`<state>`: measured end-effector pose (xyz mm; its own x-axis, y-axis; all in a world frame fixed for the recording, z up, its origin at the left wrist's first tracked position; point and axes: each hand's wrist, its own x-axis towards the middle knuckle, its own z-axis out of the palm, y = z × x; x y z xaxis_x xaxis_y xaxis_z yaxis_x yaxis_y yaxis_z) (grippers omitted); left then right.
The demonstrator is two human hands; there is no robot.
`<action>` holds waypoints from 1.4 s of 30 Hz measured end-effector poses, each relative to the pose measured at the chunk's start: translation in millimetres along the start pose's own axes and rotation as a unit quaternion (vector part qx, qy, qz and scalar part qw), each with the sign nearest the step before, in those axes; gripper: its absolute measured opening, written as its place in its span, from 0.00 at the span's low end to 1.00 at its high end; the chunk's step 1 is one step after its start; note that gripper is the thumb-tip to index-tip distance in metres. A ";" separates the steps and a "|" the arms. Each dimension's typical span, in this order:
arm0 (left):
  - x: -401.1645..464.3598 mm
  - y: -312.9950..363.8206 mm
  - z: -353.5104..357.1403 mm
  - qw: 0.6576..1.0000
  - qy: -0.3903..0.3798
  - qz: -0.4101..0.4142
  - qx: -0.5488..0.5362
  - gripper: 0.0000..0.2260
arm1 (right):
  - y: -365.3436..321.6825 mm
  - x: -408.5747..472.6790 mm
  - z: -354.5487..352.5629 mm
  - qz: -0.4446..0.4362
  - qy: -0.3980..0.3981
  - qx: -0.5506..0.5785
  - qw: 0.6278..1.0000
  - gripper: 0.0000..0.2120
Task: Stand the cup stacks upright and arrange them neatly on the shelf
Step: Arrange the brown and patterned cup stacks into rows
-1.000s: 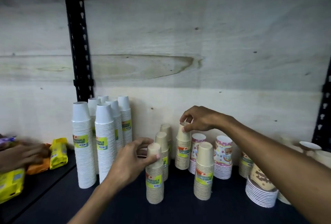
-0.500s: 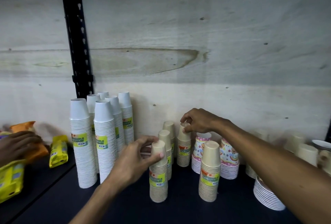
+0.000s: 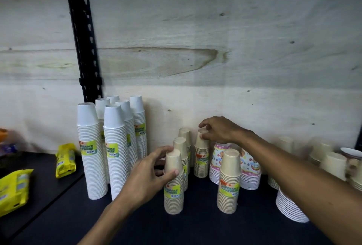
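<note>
Your left hand (image 3: pixel 148 176) grips the nearest tan cup stack (image 3: pixel 174 184), thumb on the front of the top cup and fingers curled round its far side; the stack stands upright, mouths down, on the dark shelf (image 3: pixel 192 229), with a yellow-green label low on its front. Your right hand (image 3: pixel 218 130) reaches over from the right and pinches the top of another tan cup stack (image 3: pixel 201 159) farther back, fingertips curled round the uppermost cup; that stack is upright too and carries an orange and green label. Between these two, just behind the stack in your left hand, two more tan stacks (image 3: pixel 183 147) stand one behind the other, close to the pale plywood back wall (image 3: pixel 215 49).

To your right of the gripped front stack, a little apart, another tan stack (image 3: pixel 229 182) stands alone and upright. Behind it sit two short stacks of patterned party cups (image 3: pixel 249 168), one partly hidden by it. At the left, a tight cluster of tall white cup stacks (image 3: pixel 115 147) stands upright by the black slotted upright (image 3: pixel 82 35). At the far right lie a pile of white plates (image 3: pixel 290 207) and several blurred tan cup stacks (image 3: pixel 331 164). On the neighbouring shelf to the left are yellow packets (image 3: pixel 65 159)
</note>
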<state>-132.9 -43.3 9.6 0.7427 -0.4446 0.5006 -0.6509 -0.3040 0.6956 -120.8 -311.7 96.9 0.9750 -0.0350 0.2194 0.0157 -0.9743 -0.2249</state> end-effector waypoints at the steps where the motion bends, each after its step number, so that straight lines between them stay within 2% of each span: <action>1: -0.5 -0.5 -0.2 1.000 -0.001 0.001 0.001 0.30 | -0.8 -3.1 -2.2 0.000 0.009 0.004 1.000 0.22; 3: -0.9 -1.8 1.0 1.000 0.000 0.000 -0.001 0.34 | -1.1 -13.5 -8.3 0.007 0.026 0.024 0.999 0.22; 6: -1.8 -2.9 4.5 1.000 0.001 -0.005 0.000 0.34 | -1.7 -37.5 -18.6 0.014 0.015 0.043 0.999 0.19; 9: -2.9 -1.3 7.0 1.000 0.002 -0.008 0.009 0.33 | -3.5 -63.7 -28.0 0.010 -0.038 0.028 0.999 0.20; 12: -8.5 -0.7 7.7 1.000 0.000 -0.012 0.011 0.36 | -5.0 -84.8 -37.1 0.018 -0.098 0.018 0.995 0.23; 16: -29.6 -14.1 10.9 1.000 -0.002 -0.029 0.011 0.40 | -7.7 -101.1 -41.8 0.011 -0.162 -0.019 0.987 0.22; 24: -89.5 -55.2 16.0 0.969 -0.135 -0.107 0.176 0.52 | -18.7 -89.2 -27.5 0.000 -0.091 -0.025 0.996 0.20; 30: -98.0 -60.1 22.2 0.952 -0.122 -0.085 0.269 0.50 | -26.3 -68.4 -8.9 0.014 -0.034 -0.021 0.999 0.24; 42: -96.8 -57.1 19.6 0.942 -0.142 -0.083 0.292 0.45 | -36.1 -49.1 6.2 0.003 -0.016 -0.045 0.999 0.24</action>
<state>-170.7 0.6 -88.7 0.8232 -0.5334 0.1943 -0.5674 -0.7632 0.3090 -167.9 -273.5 88.4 0.9815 -0.0350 0.1885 -0.0084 -0.9901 -0.1402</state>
